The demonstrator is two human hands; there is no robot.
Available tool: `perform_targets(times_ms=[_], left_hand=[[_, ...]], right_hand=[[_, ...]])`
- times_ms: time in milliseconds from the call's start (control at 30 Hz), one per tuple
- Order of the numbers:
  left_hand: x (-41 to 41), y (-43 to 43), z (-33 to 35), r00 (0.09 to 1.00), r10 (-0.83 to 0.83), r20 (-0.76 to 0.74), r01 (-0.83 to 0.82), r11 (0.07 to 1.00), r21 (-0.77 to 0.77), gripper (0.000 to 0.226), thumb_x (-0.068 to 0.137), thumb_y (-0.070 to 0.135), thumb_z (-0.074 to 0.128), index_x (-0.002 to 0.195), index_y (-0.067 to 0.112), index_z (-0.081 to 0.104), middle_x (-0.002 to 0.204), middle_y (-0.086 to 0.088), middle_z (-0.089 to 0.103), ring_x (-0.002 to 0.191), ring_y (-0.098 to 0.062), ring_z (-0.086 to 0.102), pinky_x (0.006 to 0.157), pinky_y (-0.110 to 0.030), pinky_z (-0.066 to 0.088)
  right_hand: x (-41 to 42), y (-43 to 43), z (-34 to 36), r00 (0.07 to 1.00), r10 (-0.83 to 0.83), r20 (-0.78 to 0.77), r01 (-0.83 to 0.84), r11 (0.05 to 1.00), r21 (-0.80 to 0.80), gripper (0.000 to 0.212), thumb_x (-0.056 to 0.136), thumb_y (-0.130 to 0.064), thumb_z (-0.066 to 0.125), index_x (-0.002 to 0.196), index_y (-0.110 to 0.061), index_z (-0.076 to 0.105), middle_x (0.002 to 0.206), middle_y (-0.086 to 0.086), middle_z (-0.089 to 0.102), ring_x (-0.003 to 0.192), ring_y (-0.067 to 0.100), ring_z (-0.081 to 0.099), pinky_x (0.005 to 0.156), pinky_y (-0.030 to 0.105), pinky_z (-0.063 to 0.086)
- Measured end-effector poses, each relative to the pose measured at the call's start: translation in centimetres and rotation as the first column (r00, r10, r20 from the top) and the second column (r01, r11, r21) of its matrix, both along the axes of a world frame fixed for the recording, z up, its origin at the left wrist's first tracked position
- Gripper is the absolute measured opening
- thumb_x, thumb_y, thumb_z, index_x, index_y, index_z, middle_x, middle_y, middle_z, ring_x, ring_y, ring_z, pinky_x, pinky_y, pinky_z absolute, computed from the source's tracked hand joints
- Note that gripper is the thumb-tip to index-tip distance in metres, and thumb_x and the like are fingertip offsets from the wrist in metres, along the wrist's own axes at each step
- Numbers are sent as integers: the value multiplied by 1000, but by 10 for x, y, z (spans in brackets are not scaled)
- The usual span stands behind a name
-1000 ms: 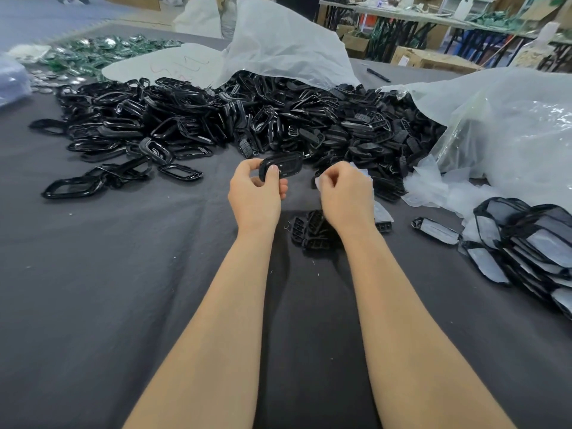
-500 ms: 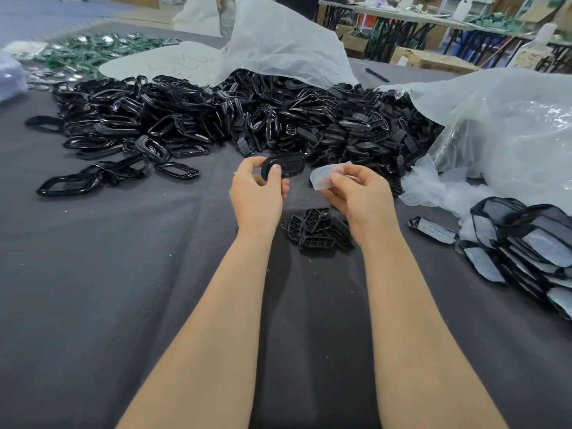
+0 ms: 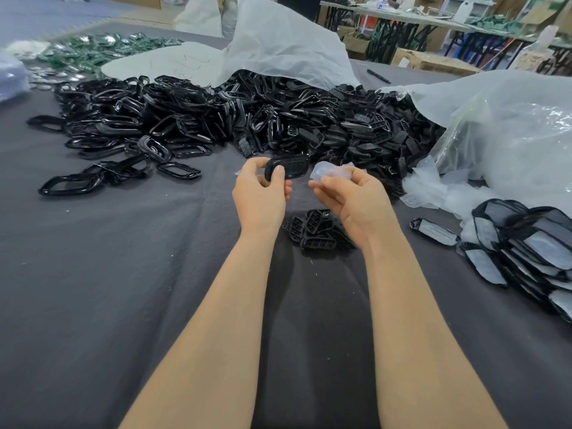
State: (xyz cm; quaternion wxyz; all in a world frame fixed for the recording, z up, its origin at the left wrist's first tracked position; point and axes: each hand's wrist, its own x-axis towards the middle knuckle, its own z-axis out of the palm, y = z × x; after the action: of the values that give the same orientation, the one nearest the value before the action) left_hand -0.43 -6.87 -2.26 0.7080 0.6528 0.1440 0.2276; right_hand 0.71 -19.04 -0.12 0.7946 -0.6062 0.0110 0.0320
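Observation:
My left hand (image 3: 261, 196) grips a black oval plastic shell (image 3: 289, 167) between thumb and fingers, held above the grey cloth. Just to its right, my right hand (image 3: 356, 199) pinches a small translucent clear pad (image 3: 329, 172) at about the same height; the two parts are close but apart. Below my hands a small heap of black button frames (image 3: 315, 230) lies on the cloth. A big pile of black plastic shells and rings (image 3: 235, 116) spreads across the table behind my hands.
The table is covered with grey cloth (image 3: 123, 274). White plastic bags (image 3: 288, 41) lie behind the pile, and a clear bag (image 3: 507, 128) sits at right. Stacked black parts with pale inserts (image 3: 526, 246) lie at right. Green parts (image 3: 102, 48) lie far left. A pen (image 3: 378, 76) lies beyond.
My right hand has risen from the small heap, turned palm-up and brought the clear pad up beside the black shell. My left hand has barely moved.

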Motion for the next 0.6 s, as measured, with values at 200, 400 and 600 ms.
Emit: perform_targets(times_ms=[200,400,600], left_hand=[[-2,0,2,1000,-7,-5,7,1000,-4,13,97,10,54,101,22,50,75,-7,62,51,5,58,60,-16,54],[-1,0,1,1000,-26,-17,26,999,19,13,96,11,55,105,20,52,73,-4,62,53,6,59,64,-18,56],[2,-1,0,997,-61,-46,64,995,75,14,96,12,54,107,21,52,71,-3,63,55,3,59,72,-26,58]], right_hand=[[1,-2,-4,983,-74,167,132,919,-371,33,84,-1,62,105,-27,57,69,-8,62,63,0,56,66,15,45],[-2,1,-1,958,-118,262,226,873,-432,18,83,-4,63,91,-20,65,83,3,67,76,14,62,79,35,55],[-1,-1,-1,940,-149,305,281,846,-453,15,86,-3,60,93,-16,58,78,3,72,80,14,70,85,33,55]])
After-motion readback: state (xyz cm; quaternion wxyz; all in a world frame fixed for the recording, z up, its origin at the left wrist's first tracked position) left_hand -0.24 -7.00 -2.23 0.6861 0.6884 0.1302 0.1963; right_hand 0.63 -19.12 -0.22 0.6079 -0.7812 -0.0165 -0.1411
